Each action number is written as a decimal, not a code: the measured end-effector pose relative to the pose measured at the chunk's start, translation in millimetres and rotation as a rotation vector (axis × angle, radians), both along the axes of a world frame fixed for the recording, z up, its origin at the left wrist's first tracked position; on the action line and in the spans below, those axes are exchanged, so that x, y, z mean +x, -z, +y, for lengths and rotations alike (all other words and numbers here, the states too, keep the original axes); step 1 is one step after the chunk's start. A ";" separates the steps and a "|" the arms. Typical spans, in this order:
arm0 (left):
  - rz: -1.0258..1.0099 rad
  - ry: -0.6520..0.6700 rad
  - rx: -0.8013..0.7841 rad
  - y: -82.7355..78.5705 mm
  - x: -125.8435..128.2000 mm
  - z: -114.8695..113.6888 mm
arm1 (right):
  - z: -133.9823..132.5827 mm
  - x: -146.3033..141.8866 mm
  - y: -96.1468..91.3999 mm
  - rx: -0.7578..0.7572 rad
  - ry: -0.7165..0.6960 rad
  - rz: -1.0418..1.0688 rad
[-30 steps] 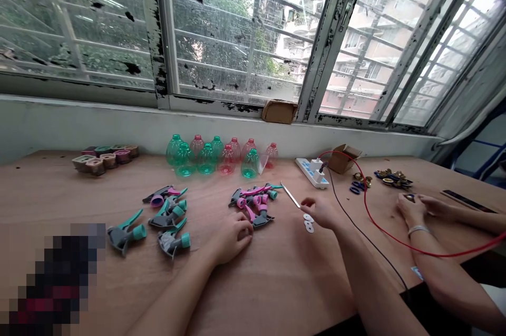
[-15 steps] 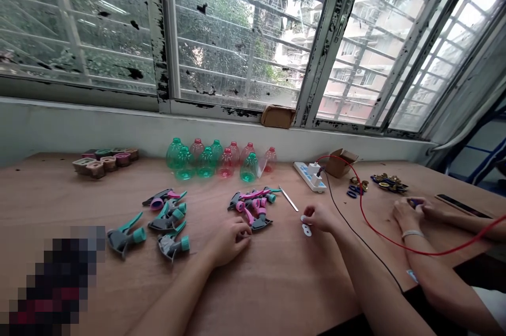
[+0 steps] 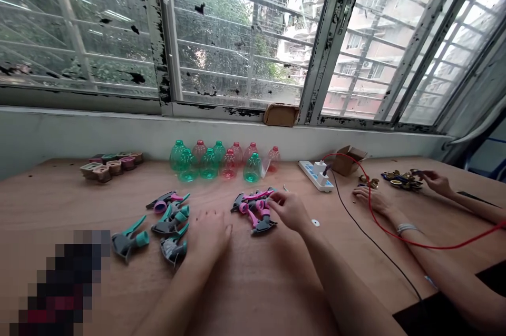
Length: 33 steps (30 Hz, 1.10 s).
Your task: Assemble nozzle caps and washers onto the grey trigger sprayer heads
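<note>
The left hand (image 3: 207, 238) lies open, palm down, just beside the teal-and-grey spray triggers (image 3: 172, 223). The right hand (image 3: 290, 210) curls narrowly over the pink-and-grey trigger pile (image 3: 255, 208), its grip unclear. Beyond both, plastic bottles (image 3: 209, 166) stand in rows near the wall (image 3: 98, 136), seemingly set aside out of the way.

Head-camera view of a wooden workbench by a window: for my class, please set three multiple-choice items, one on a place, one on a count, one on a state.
1. The person's right hand touches: A) pink-and-grey plastic trigger sprayers B) a white power strip C) a brown cardboard box
2. Flat white discs in view: A) three B) one C) five
3. The green and pink plastic bottles are: A) lying flat B) boxed C) upright

Answers: 1 A, it rests on the pile. 2 B, a lone disc lies right of that hand. 3 C, their necks point up.
</note>
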<state>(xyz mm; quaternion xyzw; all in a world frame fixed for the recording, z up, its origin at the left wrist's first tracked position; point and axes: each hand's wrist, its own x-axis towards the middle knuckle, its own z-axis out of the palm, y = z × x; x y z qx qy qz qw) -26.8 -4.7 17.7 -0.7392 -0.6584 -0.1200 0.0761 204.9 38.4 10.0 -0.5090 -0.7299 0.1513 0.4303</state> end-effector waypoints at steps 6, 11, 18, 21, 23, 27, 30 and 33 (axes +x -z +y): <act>-0.191 -0.107 -0.020 7.8 -14.2 16.9 | 0.7 -26.8 31.8 0.109 -0.104 -0.039; -0.690 0.173 0.078 7.1 -7.0 20.3 | 0.6 -22.3 37.7 0.141 -0.132 0.004; -0.655 0.306 0.083 0.8 -16.6 18.9 | 2.3 -16.9 38.1 0.149 -0.138 0.017; -0.454 0.343 -0.001 9.1 -17.5 20.8 | 2.4 -15.6 39.0 0.146 -0.137 0.025; -0.443 0.377 0.008 15.5 -13.6 20.7 | 1.9 -16.2 38.7 0.142 -0.143 0.040; -0.569 0.455 0.211 17.9 -3.5 17.3 | -0.4 -20.2 35.3 0.154 -0.147 0.064; -0.549 0.440 0.256 12.7 -1.6 15.5 | -1.8 -22.6 33.0 0.160 -0.140 0.051; -0.455 0.517 0.062 9.0 -4.1 14.1 | -2.3 -23.0 33.5 0.170 -0.131 0.019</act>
